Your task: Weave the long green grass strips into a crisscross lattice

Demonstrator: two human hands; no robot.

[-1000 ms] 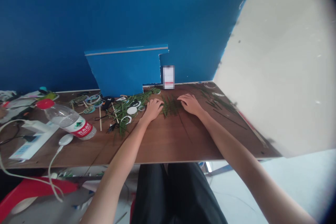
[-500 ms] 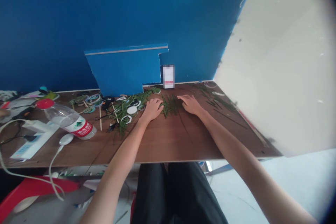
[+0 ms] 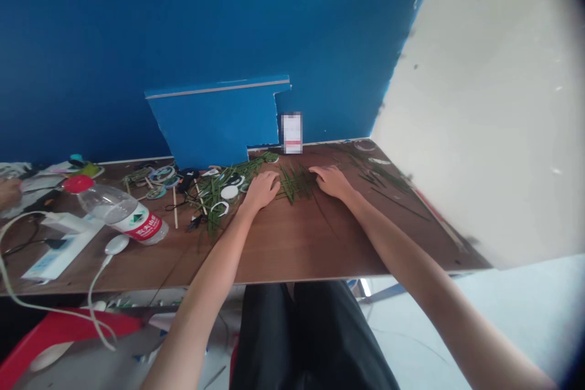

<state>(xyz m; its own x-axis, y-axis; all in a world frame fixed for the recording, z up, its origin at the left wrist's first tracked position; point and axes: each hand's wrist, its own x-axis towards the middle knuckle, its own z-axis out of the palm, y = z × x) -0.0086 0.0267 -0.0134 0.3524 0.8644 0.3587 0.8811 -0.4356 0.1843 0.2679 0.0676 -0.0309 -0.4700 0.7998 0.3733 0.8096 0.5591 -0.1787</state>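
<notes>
Several narrow green leaf strips lie crossed over one another on the brown table between my hands. My left hand rests on the tabletop just left of them, fingers stretched forward, the fingertips close to the strip ends. On the other side, my right hand lies low with its fingers extended and its thumb side towards the strips. I see nothing held in either hand. Beside my left hand spreads a loose pile of green strips, with a white disc and a white ring on it.
A phone with a blurred screen leans against the blue wall, beside a blue board. To the left are a tilted plastic bottle, a power strip, cables and another person's hand. More strips lie right.
My left hand has shifted slightly left, uncovering more of the crossed strips. My right hand has stayed in nearly the same place.
</notes>
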